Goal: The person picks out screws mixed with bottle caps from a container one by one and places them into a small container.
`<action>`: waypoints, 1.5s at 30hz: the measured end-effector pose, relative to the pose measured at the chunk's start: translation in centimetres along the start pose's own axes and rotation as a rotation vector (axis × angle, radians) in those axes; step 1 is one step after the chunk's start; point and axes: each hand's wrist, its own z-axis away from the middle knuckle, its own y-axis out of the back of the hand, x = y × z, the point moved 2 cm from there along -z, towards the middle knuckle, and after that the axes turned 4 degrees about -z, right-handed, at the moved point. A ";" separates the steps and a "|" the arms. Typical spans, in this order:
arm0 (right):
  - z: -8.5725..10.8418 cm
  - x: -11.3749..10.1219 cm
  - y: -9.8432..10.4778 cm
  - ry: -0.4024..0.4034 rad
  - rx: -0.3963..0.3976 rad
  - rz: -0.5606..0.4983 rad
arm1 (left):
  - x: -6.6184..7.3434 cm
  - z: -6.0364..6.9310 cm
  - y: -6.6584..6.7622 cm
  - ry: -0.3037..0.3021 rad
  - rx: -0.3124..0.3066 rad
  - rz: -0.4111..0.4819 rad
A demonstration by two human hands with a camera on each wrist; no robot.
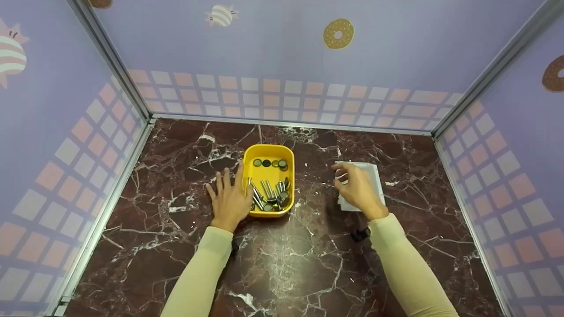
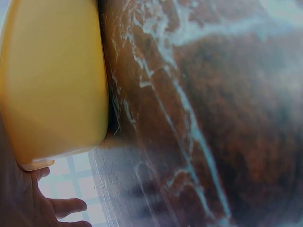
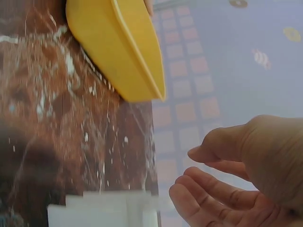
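A yellow tray (image 1: 269,173) holds several metal bolts (image 1: 265,189) in its near part and several round discs (image 1: 266,163) in its far part. My left hand (image 1: 231,202) rests against the tray's left side, thumb over the rim, other fingers spread outside. In the left wrist view, fingers (image 2: 66,206) stick out past the tray's yellow wall (image 2: 54,85). Above white, flat, stacked-looking pieces (image 1: 375,182) to the right is my right hand (image 1: 358,189). Its fingers bend loosely, with a gap to the thumb and nothing seen between them in the right wrist view (image 3: 236,175).
Dark red marbled tabletop (image 1: 282,255) lies under everything. Purple panels with pink and white squares (image 1: 293,101) stand at the back and both sides, meeting the table along metal strips (image 1: 308,124). The tray and the white pieces stand apart, with tabletop between them.
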 end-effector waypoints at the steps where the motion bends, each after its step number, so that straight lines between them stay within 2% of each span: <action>1: -0.1 -0.4 -0.3 0.008 -0.011 -0.007 | 0.0 0.0 0.0 0.001 -0.002 -0.004; 14: -1.4 -4.6 -4.9 0.123 -0.177 -0.085 | 0.2 0.0 -0.1 0.003 -0.006 -0.012; 24: -3.3 -7.7 -8.7 0.118 -0.334 -0.079 | 0.1 0.0 -0.1 0.000 -0.011 -0.021; 31: -5.1 -9.7 -10.9 0.165 -0.436 0.029 | 0.0 -0.1 0.0 -0.002 -0.003 -0.028; 39: -6.8 -11.1 -13.7 0.140 -0.595 0.105 | -0.1 0.0 -0.1 -0.002 -0.019 -0.044; 45: -7.5 -12.0 -15.6 0.138 -0.684 0.244 | -0.1 0.0 0.0 -0.002 -0.011 -0.047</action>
